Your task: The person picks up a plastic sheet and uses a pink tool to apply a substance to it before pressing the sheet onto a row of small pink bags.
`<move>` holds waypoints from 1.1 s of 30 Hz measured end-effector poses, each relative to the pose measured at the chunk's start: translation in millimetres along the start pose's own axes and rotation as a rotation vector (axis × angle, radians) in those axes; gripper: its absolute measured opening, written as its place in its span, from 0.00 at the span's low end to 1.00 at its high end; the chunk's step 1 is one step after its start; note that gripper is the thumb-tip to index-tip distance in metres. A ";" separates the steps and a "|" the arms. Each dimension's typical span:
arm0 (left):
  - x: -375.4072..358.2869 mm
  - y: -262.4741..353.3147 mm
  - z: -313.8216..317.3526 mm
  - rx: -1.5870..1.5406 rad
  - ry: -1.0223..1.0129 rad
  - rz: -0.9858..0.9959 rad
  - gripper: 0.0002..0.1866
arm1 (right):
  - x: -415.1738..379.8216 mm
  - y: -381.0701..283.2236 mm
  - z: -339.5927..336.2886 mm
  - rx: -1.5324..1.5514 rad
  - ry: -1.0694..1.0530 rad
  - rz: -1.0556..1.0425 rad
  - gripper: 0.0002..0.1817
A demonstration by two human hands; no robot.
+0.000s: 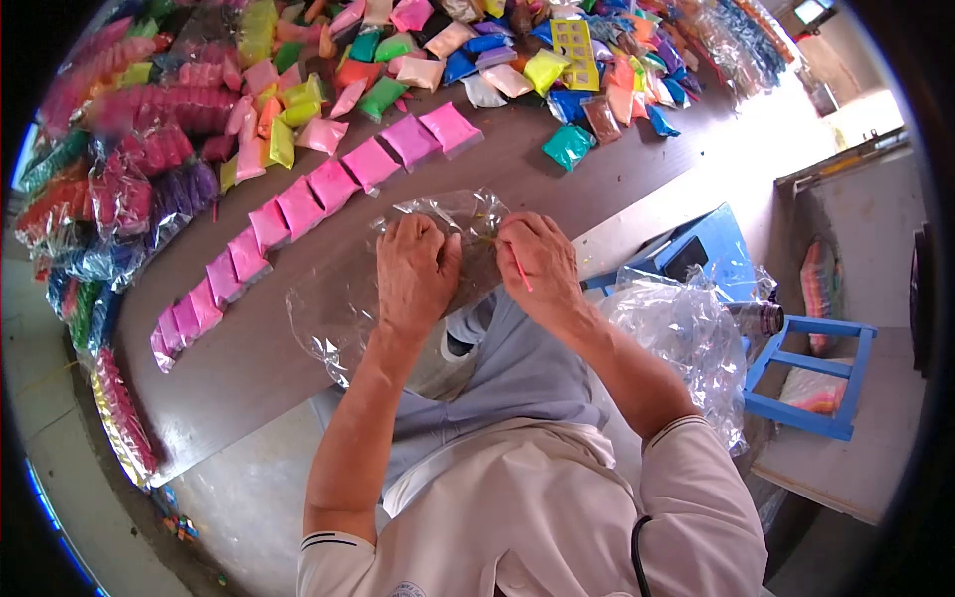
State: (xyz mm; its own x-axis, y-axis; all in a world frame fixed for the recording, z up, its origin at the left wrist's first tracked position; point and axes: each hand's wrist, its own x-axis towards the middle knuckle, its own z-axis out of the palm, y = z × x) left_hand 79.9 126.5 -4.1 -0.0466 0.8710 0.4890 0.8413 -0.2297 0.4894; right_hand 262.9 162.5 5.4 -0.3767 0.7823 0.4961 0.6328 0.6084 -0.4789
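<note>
A clear plastic bag [338, 298] is stretched between my hands at the table's near edge, its lower part hanging over my lap. My left hand [413, 271] has its fingers curled and closed on the bag's upper edge. Closed on the other side of the same edge is my right hand [542, 261]. A thin pink stick [521, 267] shows against the right fingers, pointing down. Beyond the hands, pink packets [331, 184] and a purple packet [410, 141] lie in a slanting row on the brown table [497, 164].
Colourful packets [418, 72] are heaped at the back, with a yellow card [575, 52] among them. Bundled packets [134, 164] crowd the left. To my right are more clear plastic bags [676, 338], a blue stool [716, 249], a dark bottle [758, 318] and a blue frame [811, 373].
</note>
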 end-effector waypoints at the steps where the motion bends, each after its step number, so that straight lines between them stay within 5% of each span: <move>1: -0.1 0.5 0.0 -0.001 0.000 -0.001 0.10 | 0.0 1.3 1.0 -0.001 -0.001 0.000 0.09; 6: -2.3 1.1 -1.4 -0.003 -0.015 -0.027 0.10 | 0.0 6.1 -5.6 0.281 -0.012 0.184 0.04; 9: -3.0 1.3 -0.7 -0.003 -0.005 -0.019 0.10 | -0.4 5.1 -7.3 0.295 -0.023 0.185 0.08; 12: -3.1 1.0 -0.3 0.007 -0.017 -0.020 0.10 | 2.8 -4.7 -1.9 0.051 -0.015 -0.015 0.07; 15: -2.8 1.3 -1.2 0.003 -0.030 -0.029 0.10 | 5.1 -5.7 5.1 -0.107 -0.040 0.053 0.06; 22: -3.2 1.2 1.8 -0.037 0.038 -0.019 0.10 | 12.2 4.8 2.8 -0.045 0.009 0.080 0.04; 24: -3.9 1.6 1.1 -0.058 0.047 -0.025 0.10 | 15.5 7.5 -6.3 0.291 0.001 0.227 0.03; 33: -3.3 0.4 2.0 -0.071 0.043 -0.008 0.10 | 18.3 -7.2 -5.0 0.067 -0.160 0.055 0.02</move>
State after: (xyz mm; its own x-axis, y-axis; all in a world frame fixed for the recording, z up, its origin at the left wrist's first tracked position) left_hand 81.5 124.5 -6.9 -0.0780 0.8538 0.5147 0.8007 -0.2539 0.5426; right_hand 254.8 171.8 21.6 -0.4490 0.8226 0.3488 0.6108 0.5675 -0.5522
